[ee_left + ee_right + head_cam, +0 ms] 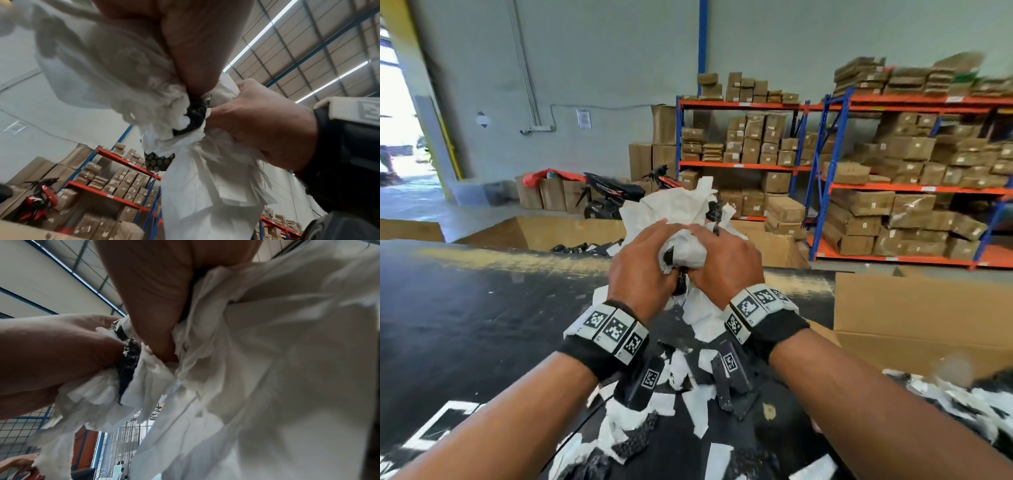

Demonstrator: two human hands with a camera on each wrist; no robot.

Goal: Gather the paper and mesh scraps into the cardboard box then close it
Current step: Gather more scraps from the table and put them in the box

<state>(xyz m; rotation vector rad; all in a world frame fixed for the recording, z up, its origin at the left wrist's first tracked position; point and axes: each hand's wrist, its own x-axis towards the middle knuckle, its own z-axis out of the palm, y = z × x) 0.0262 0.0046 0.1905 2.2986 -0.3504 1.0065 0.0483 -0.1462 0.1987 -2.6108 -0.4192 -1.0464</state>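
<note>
Left hand (642, 263): fingers clenched round the wad, knuckles up, at 12 o'clock from the wearer, touching the right hand.
Right hand (724, 263): fingers clenched on the same wad from the other side; in the left wrist view (257, 128) it grips crumpled white sheets.
Wad (681, 219): white paper bunched with black mesh, lifted clear of the table between both hands; a tail of paper hangs down under the wrists.
Mesh (198, 112): a dark strip pinched between the two hands — also seen in the right wrist view (128, 360), wedged in white folds.
Table (465, 308): black top, worn pale along the far edge.
Scraps (688, 394): white paper pieces and black mesh bits loose on the table at 6 o'clock, under the forearms.
Box (921, 318): brown cardboard, open, at 3 o'clock; more scraps lie in front of its near edge — whether inside it or on the table, cannot tell.
Shelves (893, 164): orange-and-blue racks at 1 o'clock, stacked with cartons.
</note>
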